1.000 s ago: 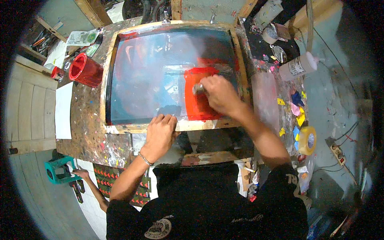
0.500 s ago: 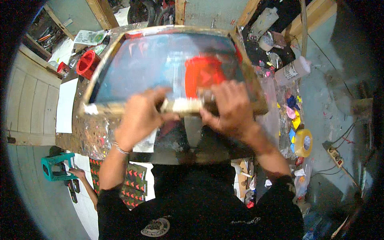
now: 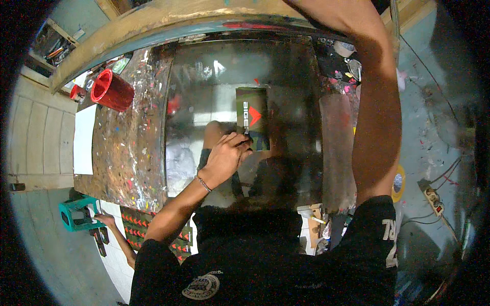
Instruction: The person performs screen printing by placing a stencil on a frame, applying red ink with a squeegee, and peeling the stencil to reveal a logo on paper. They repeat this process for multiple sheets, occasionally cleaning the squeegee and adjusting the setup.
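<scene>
A dark-green, flat rectangular piece [image 3: 255, 115] with red and white print is lying near the middle of a dark, glossy, glass-like plate [image 3: 291, 76]. The left hand [image 3: 227, 158] is curling half-closed over the piece's near left corner; whether it is pinching, I cannot tell. Touching only that edge should be keeping the print unsmudged. At the plate's far side, a pale wooden frame [image 3: 153, 24] is standing raised; the right hand is lying beyond view, its grip unknown
</scene>
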The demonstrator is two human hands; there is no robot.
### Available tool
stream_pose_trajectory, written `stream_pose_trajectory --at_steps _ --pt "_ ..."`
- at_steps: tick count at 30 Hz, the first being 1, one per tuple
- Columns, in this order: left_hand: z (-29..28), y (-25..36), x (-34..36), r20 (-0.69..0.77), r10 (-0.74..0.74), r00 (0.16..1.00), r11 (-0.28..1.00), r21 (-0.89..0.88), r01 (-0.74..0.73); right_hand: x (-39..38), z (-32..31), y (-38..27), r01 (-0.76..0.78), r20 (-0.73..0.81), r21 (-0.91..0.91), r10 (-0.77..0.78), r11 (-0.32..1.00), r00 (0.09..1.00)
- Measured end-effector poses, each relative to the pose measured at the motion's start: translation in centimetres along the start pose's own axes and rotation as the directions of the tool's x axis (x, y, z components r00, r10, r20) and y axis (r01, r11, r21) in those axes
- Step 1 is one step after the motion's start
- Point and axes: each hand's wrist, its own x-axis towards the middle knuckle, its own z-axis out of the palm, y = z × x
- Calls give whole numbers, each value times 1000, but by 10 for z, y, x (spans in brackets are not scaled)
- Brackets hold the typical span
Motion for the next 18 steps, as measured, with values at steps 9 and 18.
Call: stream_pose_trajectory --at_steps 9,18 --pt "-39 8 11 -186 -114 976 988 79 131 3 -12 -1 -110 132 -30 113 993 985" --pt "-128 15 -285 -223 -926 306 370 -702 609 57 2 102 273 118 -133 -258 953 959"
